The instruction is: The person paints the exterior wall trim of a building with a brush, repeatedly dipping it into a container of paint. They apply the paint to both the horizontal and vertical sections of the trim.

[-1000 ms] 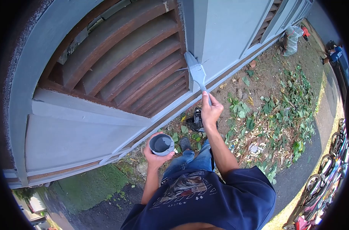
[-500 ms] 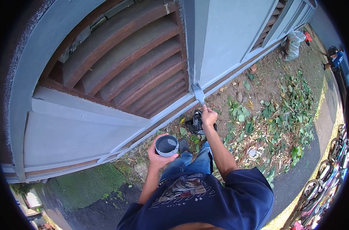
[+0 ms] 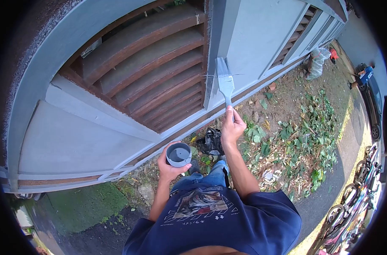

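My left hand [image 3: 168,165] is wrapped round a round cup [image 3: 179,154] with grey paint inside, held upright below the wall. Between the fingers of my right hand [image 3: 233,126] is the handle of a wide paintbrush [image 3: 225,80]. Its bristles point up the wall and lie over the grey post [image 3: 221,38] beside the brown slatted vent [image 3: 159,63]; whether they touch it I cannot tell. Pale blue-grey panels [image 3: 253,38] flank the vent.
Cut leaves and wood chips [image 3: 304,144] cover the ground at right. A black plastic bag [image 3: 211,142] lies near my feet. Bicycles [image 3: 355,204], a dark car [image 3: 371,102] and a wrapped bundle [image 3: 317,63] stand farther off.
The brush in my right hand has moved up, from the foot of the post to higher on it. My left hand still holds the cup, slightly farther left in view.
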Tool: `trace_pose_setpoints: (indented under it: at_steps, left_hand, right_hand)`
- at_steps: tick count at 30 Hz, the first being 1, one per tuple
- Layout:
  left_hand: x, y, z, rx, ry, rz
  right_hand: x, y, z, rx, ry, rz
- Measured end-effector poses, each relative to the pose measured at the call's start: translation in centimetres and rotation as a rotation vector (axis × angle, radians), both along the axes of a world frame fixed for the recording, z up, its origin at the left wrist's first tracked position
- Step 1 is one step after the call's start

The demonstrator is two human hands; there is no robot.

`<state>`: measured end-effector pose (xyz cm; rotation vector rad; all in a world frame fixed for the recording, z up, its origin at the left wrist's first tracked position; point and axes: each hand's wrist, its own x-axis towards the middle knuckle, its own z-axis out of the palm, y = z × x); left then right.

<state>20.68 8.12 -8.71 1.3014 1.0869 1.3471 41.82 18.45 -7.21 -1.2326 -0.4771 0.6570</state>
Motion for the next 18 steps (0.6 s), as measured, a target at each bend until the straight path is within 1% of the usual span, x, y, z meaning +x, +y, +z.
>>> trace_pose_setpoints:
  at_steps: [1,2,3,4,5,6,8,9,12,13,14,16,17,18]
  left_hand:
    - [0.0,0.0,-0.1,0.003,-0.005,-0.017]
    - [-0.1,0.1,-0.1,0.006,-0.007,-0.036]
    - [-0.2,0.0,-0.3,0.004,-0.004,-0.037]
    - [-0.3,-0.1,-0.5,0.017,0.015,-0.035]
    - [-0.3,-0.1,-0.6,0.035,0.034,-0.032]
    - [-0.4,-0.1,-0.6,0.034,0.037,-0.034]
    - [-0.6,-0.4,-0.4,-0.007,0.026,-0.042]
    - [-0.7,-0.4,-0.4,-0.006,0.03,-0.044]
    - [-1.2,-0.9,-0.2,-0.079,0.015,-0.021]
    - [-1.5,-0.8,-0.2,-0.074,0.024,-0.019]
    - [-1.7,-0.9,-0.2,-0.072,0.032,-0.017]
    - [-1.8,-0.8,-0.1,-0.063,0.022,-0.01]
    - [-1.8,-0.8,-0.1,-0.054,0.008,0.003]
    - [-1.7,-0.7,-0.2,-0.051,0.006,-0.001]
  right_hand:
    - [0.3,0.1,-0.6,-0.067,-0.011,0.034]
    - [0.4,0.4,-1.7,-0.064,-0.01,0.035]
    - [0.3,0.6,-3.3,-0.164,-0.042,0.02]
    - [0.4,0.8,-5.5,-0.265,-0.074,0.005]
    - [0.6,1.2,-8.8,-0.3,-0.079,-0.016]
    - [0.8,1.2,-11.0,-0.3,-0.075,-0.017]
    - [0.9,0.8,-13.8,-0.523,-0.133,-0.018]
    - [0.8,0.7,-14.7,-0.584,-0.15,-0.029]
    - [0.5,1.0,-14.9,-0.603,-0.083,-0.057]
    - [0.3,1.2,-13.1,-0.521,-0.093,-0.093]
    - [0.2,1.4,-11.1,-0.523,-0.087,-0.095]
    - [0.5,1.9,-6.8,-0.383,0.108,0.025]
    - [0.1,1.9,-4.7,-0.319,0.065,0.01]
    - [-0.3,1.9,-4.6,-0.316,0.063,0.005]
